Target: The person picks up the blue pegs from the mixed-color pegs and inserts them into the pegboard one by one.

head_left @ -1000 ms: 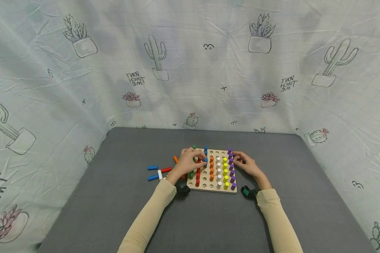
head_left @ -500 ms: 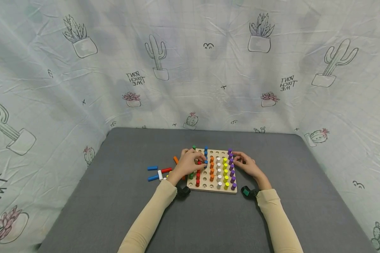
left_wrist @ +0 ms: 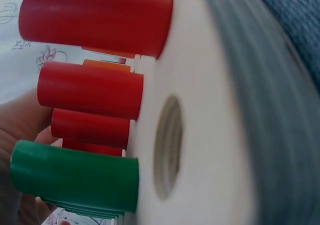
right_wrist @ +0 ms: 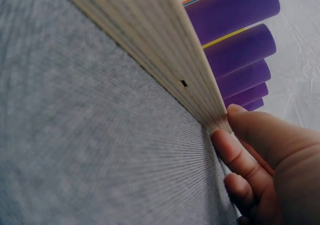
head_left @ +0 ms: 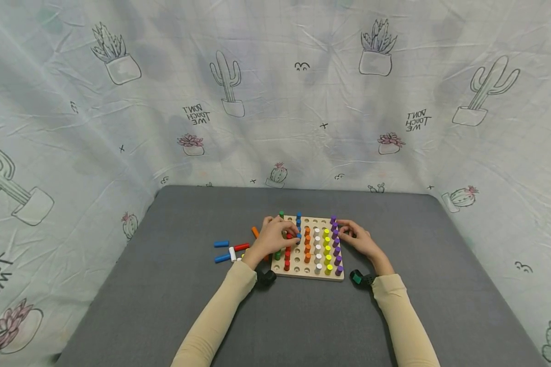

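Table [head_left: 303,321]: grey, under both hands.
Left hand [head_left: 273,236]: pinches blue peg [head_left: 298,238]; loose pegs [head_left: 241,246] leftward.
Right hand [head_left: 359,239]: pinches pegboard [head_left: 301,273] edge beside purple pegs [head_left: 336,242].

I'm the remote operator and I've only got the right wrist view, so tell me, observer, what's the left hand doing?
Observer: The left hand pinches a blue peg at the board; whether it is seated, I can't tell.
Operator: Any pegs off the board?
Observer: Yes, a red peg lies loose on the table, left of the board.
Operator: And the board's near left corner?
Observer: Its hole has no peg in it.
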`<move>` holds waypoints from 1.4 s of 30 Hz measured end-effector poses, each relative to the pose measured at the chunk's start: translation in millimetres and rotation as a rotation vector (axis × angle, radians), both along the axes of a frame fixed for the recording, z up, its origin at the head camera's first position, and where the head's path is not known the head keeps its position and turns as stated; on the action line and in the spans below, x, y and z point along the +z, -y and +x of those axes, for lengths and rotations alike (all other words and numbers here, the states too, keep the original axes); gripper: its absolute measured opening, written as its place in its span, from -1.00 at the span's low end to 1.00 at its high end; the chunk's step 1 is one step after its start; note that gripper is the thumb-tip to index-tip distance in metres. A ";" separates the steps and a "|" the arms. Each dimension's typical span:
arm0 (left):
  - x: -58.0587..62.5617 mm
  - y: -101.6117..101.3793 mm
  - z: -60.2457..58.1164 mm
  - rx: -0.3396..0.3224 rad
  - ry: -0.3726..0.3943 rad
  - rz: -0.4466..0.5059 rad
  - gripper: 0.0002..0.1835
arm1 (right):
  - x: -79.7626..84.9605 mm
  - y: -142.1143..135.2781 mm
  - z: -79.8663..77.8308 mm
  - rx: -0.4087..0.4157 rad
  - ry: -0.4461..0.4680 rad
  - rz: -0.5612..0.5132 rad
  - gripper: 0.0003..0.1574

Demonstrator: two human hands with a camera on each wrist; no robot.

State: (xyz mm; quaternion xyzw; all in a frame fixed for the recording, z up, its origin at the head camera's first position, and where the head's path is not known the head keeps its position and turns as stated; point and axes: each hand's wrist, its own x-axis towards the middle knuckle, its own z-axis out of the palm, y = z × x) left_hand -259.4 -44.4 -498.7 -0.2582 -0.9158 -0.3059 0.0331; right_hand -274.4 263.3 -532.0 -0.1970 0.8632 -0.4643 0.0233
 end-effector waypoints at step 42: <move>12.0 37.9 10.2 0.081 -0.035 0.202 -0.85 | 37.0 12.9 22.9 0.010 0.000 -0.007 -0.50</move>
